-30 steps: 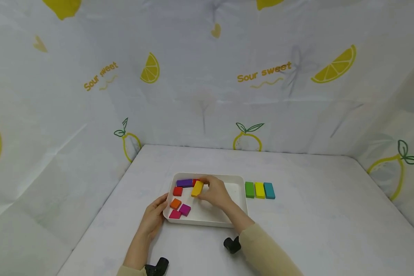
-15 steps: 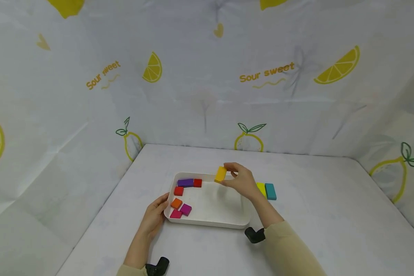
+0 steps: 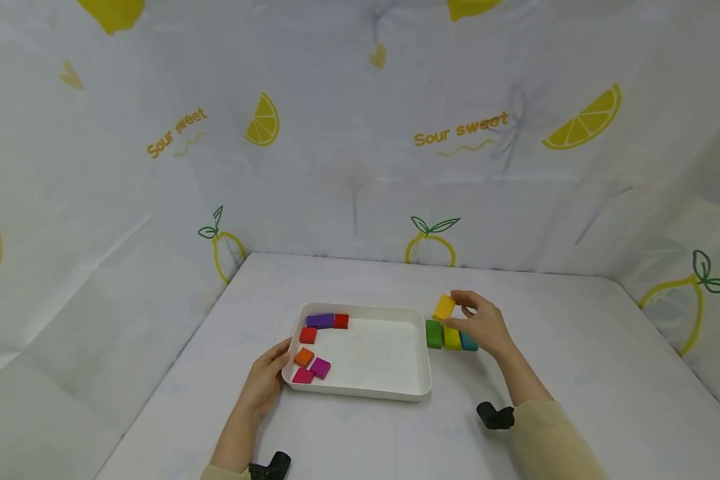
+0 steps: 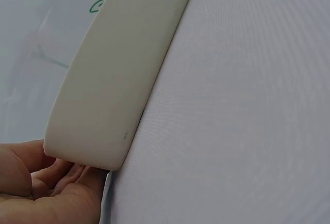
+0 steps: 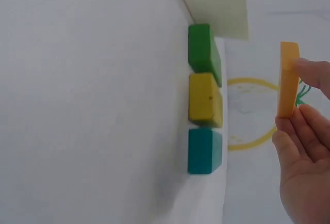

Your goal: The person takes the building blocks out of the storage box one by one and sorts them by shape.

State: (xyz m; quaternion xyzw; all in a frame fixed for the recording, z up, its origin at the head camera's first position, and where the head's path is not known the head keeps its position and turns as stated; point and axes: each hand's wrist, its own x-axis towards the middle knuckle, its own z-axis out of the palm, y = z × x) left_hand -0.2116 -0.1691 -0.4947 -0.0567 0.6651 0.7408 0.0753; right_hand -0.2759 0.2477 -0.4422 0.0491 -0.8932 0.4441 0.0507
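Observation:
My right hand (image 3: 485,327) pinches an orange-yellow block (image 3: 444,307) between thumb and fingertips, above a row of three blocks on the table. That row runs green (image 3: 434,335), yellow (image 3: 452,338) and teal (image 3: 469,342); the hand partly covers the last two in the head view. The right wrist view shows the held block (image 5: 288,82) raised over the row, with all three blocks visible. My left hand (image 3: 264,381) grips the left end of a shallow white tray (image 3: 378,357). In the left wrist view its thumb and fingers meet the tray's end wall (image 4: 82,146).
Inside the tray's left part lie a purple block (image 3: 320,321), two red blocks (image 3: 340,321), an orange block (image 3: 304,357), a magenta block (image 3: 320,368) and a pink block (image 3: 303,376). A lemon-printed sheet (image 3: 336,167) stands behind the white table (image 3: 552,333).
My right hand has lifted the orange-yellow block out of the tray and carried it right, over the row of three blocks. The left hand has stayed at the tray's left end.

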